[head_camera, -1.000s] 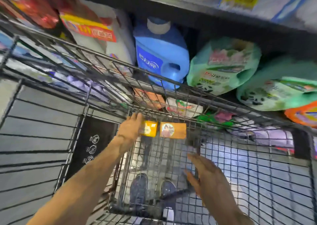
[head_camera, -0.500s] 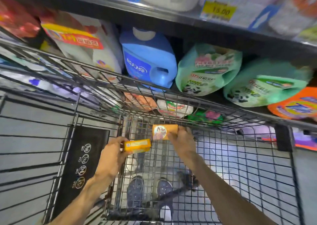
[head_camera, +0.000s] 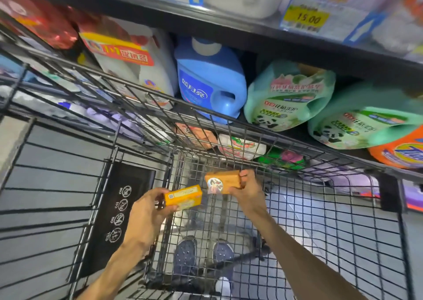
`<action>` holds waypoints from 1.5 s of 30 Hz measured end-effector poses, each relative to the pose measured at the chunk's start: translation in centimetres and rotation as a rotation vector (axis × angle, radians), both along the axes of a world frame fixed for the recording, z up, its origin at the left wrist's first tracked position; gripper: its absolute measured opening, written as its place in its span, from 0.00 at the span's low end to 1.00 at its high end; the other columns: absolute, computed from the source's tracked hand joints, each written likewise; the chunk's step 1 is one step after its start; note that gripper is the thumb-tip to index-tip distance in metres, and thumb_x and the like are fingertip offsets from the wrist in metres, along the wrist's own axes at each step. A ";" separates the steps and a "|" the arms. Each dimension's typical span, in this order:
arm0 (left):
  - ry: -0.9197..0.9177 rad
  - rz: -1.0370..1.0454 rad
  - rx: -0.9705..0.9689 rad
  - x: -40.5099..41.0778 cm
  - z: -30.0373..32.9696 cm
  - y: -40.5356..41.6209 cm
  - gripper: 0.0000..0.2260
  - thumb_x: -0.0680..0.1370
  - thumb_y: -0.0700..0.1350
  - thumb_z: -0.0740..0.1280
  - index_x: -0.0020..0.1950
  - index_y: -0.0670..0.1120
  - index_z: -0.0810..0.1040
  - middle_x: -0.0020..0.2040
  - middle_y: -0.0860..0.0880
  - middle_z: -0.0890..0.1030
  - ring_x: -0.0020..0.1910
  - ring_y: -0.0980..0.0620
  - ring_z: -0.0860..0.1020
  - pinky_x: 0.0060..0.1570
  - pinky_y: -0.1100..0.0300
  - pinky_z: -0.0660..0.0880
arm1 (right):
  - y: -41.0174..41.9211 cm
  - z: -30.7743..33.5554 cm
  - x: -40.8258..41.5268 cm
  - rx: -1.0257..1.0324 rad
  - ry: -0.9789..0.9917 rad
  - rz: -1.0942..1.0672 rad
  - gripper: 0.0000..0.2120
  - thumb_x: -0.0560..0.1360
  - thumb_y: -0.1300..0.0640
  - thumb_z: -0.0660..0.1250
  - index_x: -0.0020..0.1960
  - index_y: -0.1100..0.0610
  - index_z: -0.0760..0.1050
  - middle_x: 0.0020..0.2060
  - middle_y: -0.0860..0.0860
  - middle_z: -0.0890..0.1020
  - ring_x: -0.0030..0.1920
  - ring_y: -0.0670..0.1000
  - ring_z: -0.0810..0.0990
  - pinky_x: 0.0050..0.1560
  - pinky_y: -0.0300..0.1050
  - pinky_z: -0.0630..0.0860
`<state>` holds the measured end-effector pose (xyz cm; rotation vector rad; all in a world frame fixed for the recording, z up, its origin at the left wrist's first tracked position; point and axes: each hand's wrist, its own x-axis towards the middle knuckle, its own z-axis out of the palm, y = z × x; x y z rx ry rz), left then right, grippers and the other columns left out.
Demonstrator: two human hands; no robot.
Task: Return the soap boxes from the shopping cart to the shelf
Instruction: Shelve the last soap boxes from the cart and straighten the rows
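Note:
Inside the black wire shopping cart [head_camera: 343,219], each of my hands holds one soap box. My left hand [head_camera: 146,212] grips a yellow soap box [head_camera: 183,197] by its left end, lifted above the cart floor. My right hand [head_camera: 248,191] pinches an orange soap box [head_camera: 220,181] with a round picture on its face, close to the cart's front wall. The two boxes are side by side and apart. Beyond the cart's front rim runs the dark shelf [head_camera: 229,28] stocked with detergent.
A blue detergent jug [head_camera: 209,86], green refill pouches [head_camera: 289,96], a white jug [head_camera: 137,59] and an orange bottle [head_camera: 400,149] fill the shelf behind the cart. Small packets [head_camera: 240,147] lie on a lower shelf. A yellow price tag [head_camera: 305,18] hangs above. My shoes [head_camera: 185,252] show through the cart floor.
My right hand reached in and took hold of the orange box near the cart's front. My left hand drew the yellow box back and lifted it.

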<state>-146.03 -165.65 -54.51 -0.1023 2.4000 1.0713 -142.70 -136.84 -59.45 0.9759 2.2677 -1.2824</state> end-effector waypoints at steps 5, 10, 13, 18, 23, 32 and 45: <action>-0.006 0.076 0.087 0.1 2.2 -1.0 0.17 0.71 0.45 0.78 0.57 0.54 0.79 0.50 0.58 0.85 0.51 0.60 0.83 0.52 0.65 0.78 | 0.6 3.6 2.1 -0.032 0.063 -0.002 0.16 0.75 0.59 0.72 0.60 0.47 0.77 0.49 0.44 0.84 0.43 0.36 0.82 0.39 0.25 0.73; 0.048 0.018 0.133 0.0 6.3 -0.6 0.17 0.71 0.41 0.79 0.57 0.52 0.81 0.49 0.56 0.86 0.51 0.55 0.84 0.52 0.62 0.81 | 2.2 10.2 5.5 -0.058 0.113 -0.039 0.24 0.74 0.56 0.75 0.68 0.49 0.75 0.57 0.47 0.82 0.57 0.48 0.81 0.59 0.43 0.78; 0.132 -0.079 0.167 0.2 11.4 0.8 0.18 0.70 0.42 0.80 0.58 0.52 0.82 0.47 0.62 0.86 0.49 0.62 0.84 0.51 0.67 0.79 | 3.5 16.7 8.6 -0.096 0.145 -0.113 0.17 0.74 0.60 0.74 0.59 0.45 0.76 0.50 0.43 0.83 0.49 0.39 0.82 0.55 0.41 0.81; 0.237 -0.233 0.279 1.5 23.6 4.6 0.18 0.70 0.43 0.80 0.56 0.56 0.81 0.46 0.62 0.86 0.47 0.63 0.83 0.50 0.67 0.78 | 6.2 29.3 14.8 -0.202 0.328 -0.301 0.17 0.72 0.67 0.76 0.57 0.54 0.79 0.50 0.52 0.85 0.51 0.52 0.84 0.46 0.34 0.80; 0.333 -0.419 0.378 3.8 35.2 11.0 0.18 0.72 0.46 0.79 0.60 0.52 0.81 0.46 0.55 0.87 0.47 0.57 0.85 0.49 0.63 0.79 | 10.3 39.9 22.7 -0.107 0.463 -0.369 0.34 0.59 0.51 0.85 0.62 0.59 0.79 0.53 0.54 0.87 0.57 0.55 0.84 0.59 0.50 0.80; 0.444 -0.693 0.501 12.8 47.9 26.3 0.16 0.71 0.41 0.79 0.55 0.53 0.82 0.46 0.55 0.86 0.47 0.66 0.82 0.46 0.74 0.74 | 19.3 52.1 37.1 0.011 0.691 -0.637 0.22 0.69 0.77 0.72 0.61 0.64 0.76 0.40 0.49 0.86 0.39 0.39 0.83 0.41 0.32 0.79; 0.470 -0.762 0.630 30.5 52.5 49.4 0.19 0.64 0.58 0.76 0.54 0.60 0.82 0.47 0.58 0.87 0.49 0.58 0.85 0.57 0.48 0.80 | 39.4 60.2 58.9 0.221 0.743 -0.635 0.27 0.69 0.65 0.78 0.66 0.61 0.76 0.48 0.50 0.87 0.51 0.48 0.85 0.54 0.42 0.80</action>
